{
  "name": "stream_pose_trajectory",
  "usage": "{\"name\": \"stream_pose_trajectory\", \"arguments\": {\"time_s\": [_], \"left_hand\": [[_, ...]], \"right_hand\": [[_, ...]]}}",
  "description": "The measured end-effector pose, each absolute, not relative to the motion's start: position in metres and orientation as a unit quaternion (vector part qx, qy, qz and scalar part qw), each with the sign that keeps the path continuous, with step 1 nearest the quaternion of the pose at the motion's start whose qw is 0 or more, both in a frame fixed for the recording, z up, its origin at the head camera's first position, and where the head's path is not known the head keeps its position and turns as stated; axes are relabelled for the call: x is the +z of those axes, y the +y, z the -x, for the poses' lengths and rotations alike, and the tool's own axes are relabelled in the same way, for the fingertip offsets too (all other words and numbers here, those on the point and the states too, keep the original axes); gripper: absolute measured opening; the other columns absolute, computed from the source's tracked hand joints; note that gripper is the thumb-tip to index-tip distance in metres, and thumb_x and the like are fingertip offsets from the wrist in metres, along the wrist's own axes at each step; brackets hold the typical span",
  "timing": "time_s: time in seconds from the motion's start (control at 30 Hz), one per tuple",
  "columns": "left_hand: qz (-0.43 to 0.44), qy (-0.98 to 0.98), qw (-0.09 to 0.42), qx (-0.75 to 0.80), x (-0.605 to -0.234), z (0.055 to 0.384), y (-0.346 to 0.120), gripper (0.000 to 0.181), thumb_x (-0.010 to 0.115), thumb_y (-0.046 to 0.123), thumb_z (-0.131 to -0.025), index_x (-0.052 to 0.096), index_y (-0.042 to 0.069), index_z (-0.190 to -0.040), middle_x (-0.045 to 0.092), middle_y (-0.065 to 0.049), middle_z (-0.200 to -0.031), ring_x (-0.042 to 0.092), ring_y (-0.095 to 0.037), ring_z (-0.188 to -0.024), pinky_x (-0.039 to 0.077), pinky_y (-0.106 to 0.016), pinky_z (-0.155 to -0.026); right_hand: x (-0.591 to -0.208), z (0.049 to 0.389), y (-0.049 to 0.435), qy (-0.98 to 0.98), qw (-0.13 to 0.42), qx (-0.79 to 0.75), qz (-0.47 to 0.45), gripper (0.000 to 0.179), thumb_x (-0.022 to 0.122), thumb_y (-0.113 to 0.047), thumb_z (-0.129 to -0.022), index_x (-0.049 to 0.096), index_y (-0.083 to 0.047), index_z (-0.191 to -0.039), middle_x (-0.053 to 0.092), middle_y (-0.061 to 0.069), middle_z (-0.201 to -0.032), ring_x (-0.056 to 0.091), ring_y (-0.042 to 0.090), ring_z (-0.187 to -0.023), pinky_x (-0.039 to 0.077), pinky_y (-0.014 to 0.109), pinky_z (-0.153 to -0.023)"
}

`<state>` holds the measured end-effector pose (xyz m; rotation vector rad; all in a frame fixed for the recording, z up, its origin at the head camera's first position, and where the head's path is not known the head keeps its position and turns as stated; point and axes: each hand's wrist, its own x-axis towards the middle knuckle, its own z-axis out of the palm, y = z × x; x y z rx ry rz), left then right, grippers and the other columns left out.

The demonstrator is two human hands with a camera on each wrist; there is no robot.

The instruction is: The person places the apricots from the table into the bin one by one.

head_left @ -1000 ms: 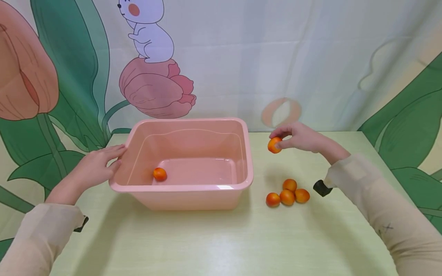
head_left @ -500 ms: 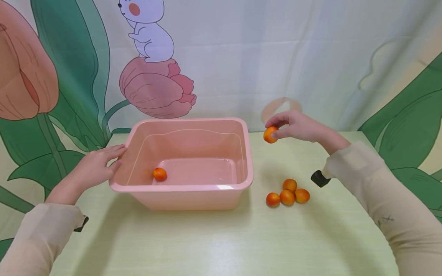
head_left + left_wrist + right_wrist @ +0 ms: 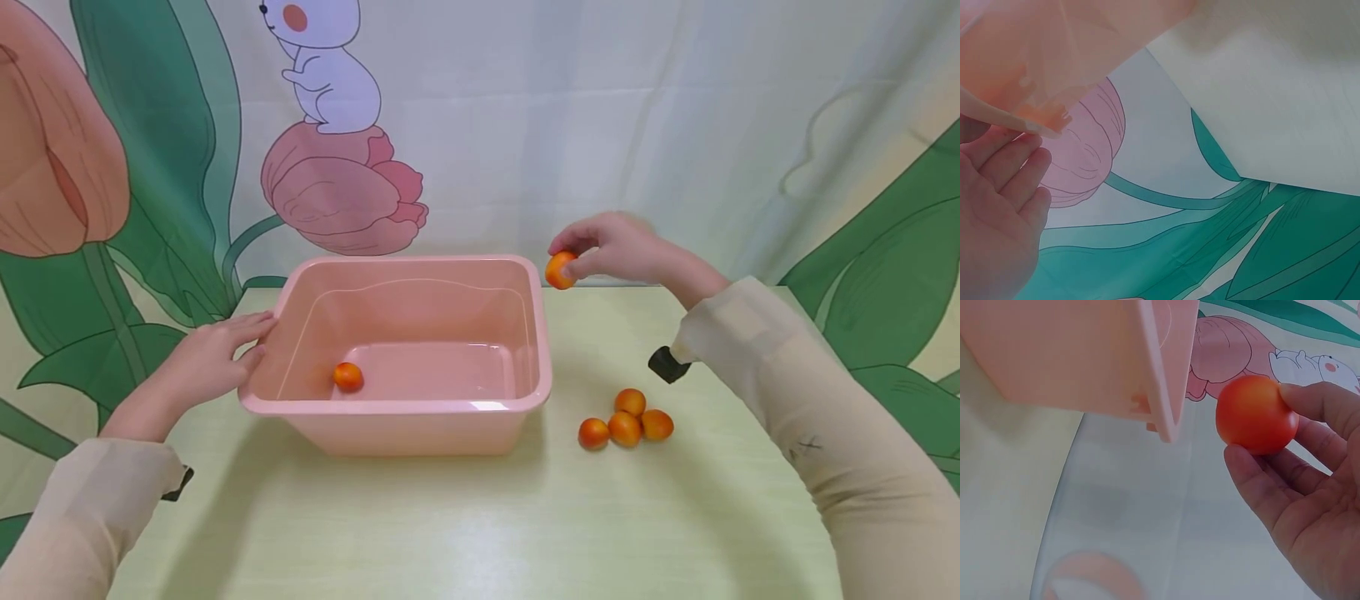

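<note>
My right hand (image 3: 618,248) pinches a smooth, round orange-red fruit (image 3: 561,271) between thumb and fingers. It hovers just right of the pink plastic tub (image 3: 420,407), near the back right corner of its rim. The right wrist view shows the held fruit (image 3: 1256,415) close to the tub's edge (image 3: 1159,375). One similar fruit (image 3: 348,377) lies inside the tub, toward its left end. My left hand (image 3: 206,367) rests its fingers against the tub's left rim. From the left wrist, those fingers (image 3: 1015,164) look fairly straight, their tips touching the rim's underside.
Several more orange-red fruits (image 3: 625,428) lie grouped on the pale green table (image 3: 420,533), right of the tub. A curtain printed with flowers and a white animal (image 3: 337,87) hangs behind the table's back edge. Each sleeve cuff has a black piece beneath it.
My right hand has carried its fruit left and upward toward the tub's rim. The left hand, the tub and the other fruits have stayed in place.
</note>
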<state>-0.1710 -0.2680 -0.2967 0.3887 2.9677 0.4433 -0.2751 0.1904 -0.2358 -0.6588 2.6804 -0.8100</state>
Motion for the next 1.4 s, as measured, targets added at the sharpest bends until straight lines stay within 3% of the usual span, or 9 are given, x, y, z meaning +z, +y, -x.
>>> {"name": "stream_pose_trajectory", "arguments": {"time_s": [0.17, 0.4, 1.4], "left_hand": [[-0.123, 0.979, 0.063, 0.148, -0.296, 0.171, -0.268, 0.049, 0.043, 0.023, -0.091, 0.033, 0.005, -0.136, 0.032, -0.018, -0.140, 0.030, -0.044, -0.125, 0.027, -0.062, -0.095], [-0.121, 0.980, 0.064, 0.147, -0.296, 0.171, -0.268, 0.049, 0.043, 0.022, -0.091, 0.033, 0.005, -0.136, 0.032, -0.019, -0.140, 0.029, -0.044, -0.125, 0.026, -0.062, -0.096], [-0.115, 0.980, 0.053, 0.154, -0.298, 0.166, -0.269, 0.048, 0.045, 0.019, -0.090, 0.036, 0.004, -0.134, 0.035, -0.019, -0.139, 0.031, -0.044, -0.124, 0.028, -0.063, -0.094]], "right_hand": [[-0.230, 0.279, 0.180, 0.927, 0.159, -0.263, 0.217, 0.026, 0.059, -0.029, -0.081, 0.060, -0.023, -0.106, 0.064, -0.005, -0.096, 0.055, 0.015, -0.090, 0.040, 0.034, -0.082], [-0.228, 0.286, 0.164, 0.894, 0.200, -0.324, 0.237, 0.026, 0.057, -0.016, -0.083, 0.058, -0.011, -0.109, 0.064, 0.004, -0.097, 0.057, 0.018, -0.089, 0.045, 0.032, -0.083], [-0.239, 0.310, 0.084, 0.856, 0.202, -0.407, 0.246, 0.030, 0.057, -0.011, -0.081, 0.058, -0.002, -0.110, 0.061, 0.009, -0.100, 0.060, 0.019, -0.086, 0.052, 0.029, -0.078]]}}
